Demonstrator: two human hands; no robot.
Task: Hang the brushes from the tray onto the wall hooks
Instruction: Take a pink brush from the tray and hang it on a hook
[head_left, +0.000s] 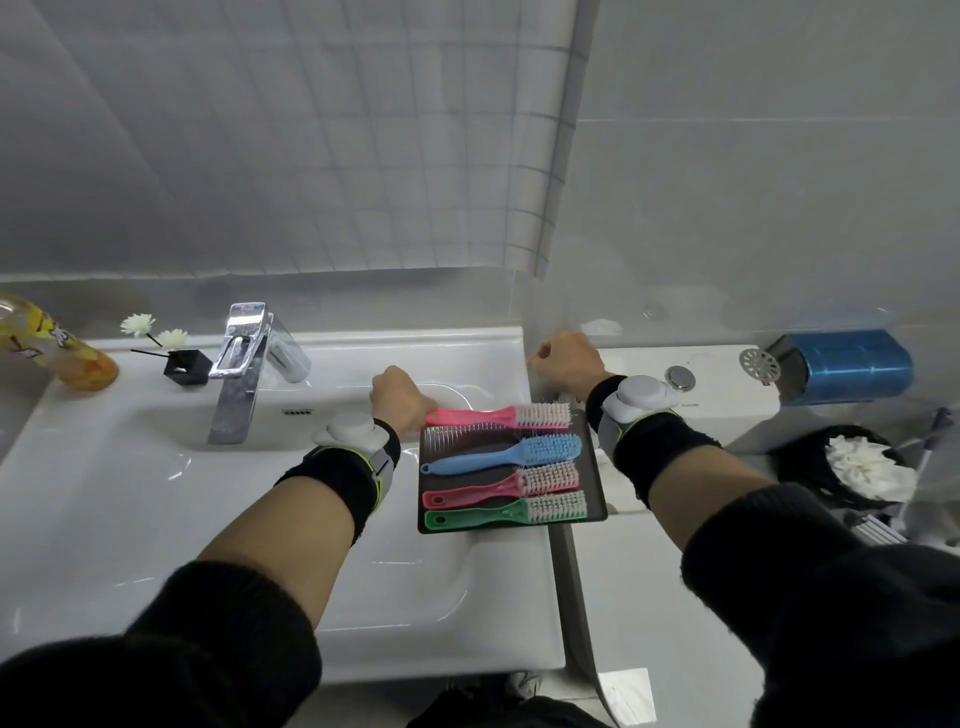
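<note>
A dark tray rests on the right rim of the white sink. On it lie a blue brush, a pink-red brush and a green brush, handles pointing left. A fourth, pink brush lies at the tray's far edge; my left hand is closed on its handle end. My right hand is a fist beyond the tray's far right corner, near the wall, with nothing visible in it. No wall hooks show clearly.
A chrome faucet stands at the back of the sink. A small black vase with white flowers and a yellow bottle sit at the left. A toilet tank, a blue paper dispenser and a bin with tissue are at the right.
</note>
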